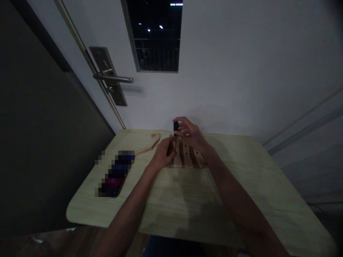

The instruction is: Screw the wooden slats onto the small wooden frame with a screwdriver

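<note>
A small stack of wooden slats [184, 157] with holes lies on the pale wooden table [241, 178]. My right hand [191, 135] is closed around a black-handled screwdriver [175, 126], held upright over the slats' far end. My left hand [163, 153] is pinched shut beside the screwdriver's tip, pressing on the slats' left edge; what it pinches is too small to make out.
A curved wooden piece [148, 145] lies at the table's far left. A dark, blurred-out flat object [115, 174] lies near the left edge. Behind the table stands a white door [214, 71] with a metal lever handle [114, 78] and a dark window.
</note>
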A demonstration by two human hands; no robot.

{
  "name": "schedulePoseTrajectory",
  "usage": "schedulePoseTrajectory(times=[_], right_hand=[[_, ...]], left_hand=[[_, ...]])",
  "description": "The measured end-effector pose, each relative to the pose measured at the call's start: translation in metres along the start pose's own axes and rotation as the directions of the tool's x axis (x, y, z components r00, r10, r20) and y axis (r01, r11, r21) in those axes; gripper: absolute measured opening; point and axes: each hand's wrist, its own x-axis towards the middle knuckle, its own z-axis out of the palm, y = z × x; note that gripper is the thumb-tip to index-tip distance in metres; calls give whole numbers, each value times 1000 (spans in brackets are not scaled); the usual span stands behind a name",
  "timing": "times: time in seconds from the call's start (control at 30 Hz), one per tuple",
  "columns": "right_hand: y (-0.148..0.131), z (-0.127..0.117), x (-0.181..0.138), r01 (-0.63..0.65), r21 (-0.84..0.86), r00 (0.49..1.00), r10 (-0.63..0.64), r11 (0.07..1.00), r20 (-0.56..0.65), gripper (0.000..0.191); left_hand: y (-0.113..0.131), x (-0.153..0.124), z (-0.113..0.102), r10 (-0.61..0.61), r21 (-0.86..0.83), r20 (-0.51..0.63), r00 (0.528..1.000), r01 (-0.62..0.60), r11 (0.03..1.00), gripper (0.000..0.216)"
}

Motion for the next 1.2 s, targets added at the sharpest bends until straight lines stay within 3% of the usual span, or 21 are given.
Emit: schedulePoseTrajectory(times=[0.37, 0.7, 1.0, 1.2], right_hand=[[-1, 0, -4, -63, 37, 998, 63, 997, -18, 38], [4, -1, -1, -7, -17, 997, 6, 1000, -72, 36], [1, -7, -4, 85, -61, 996, -83, 995, 31, 42], [2, -3, -1, 93, -76, 996, -92, 993, 18, 37]], left_hand=[[0, 0, -1, 22, 25, 7, 1000, -22, 999, 51], [1, 1, -1, 33, 64, -4, 999, -32, 997, 47], [-5, 3, 2, 65, 93, -18, 998, -63, 994, 50], [-5, 2, 2, 47, 110, -29, 998, -44, 993, 50]])
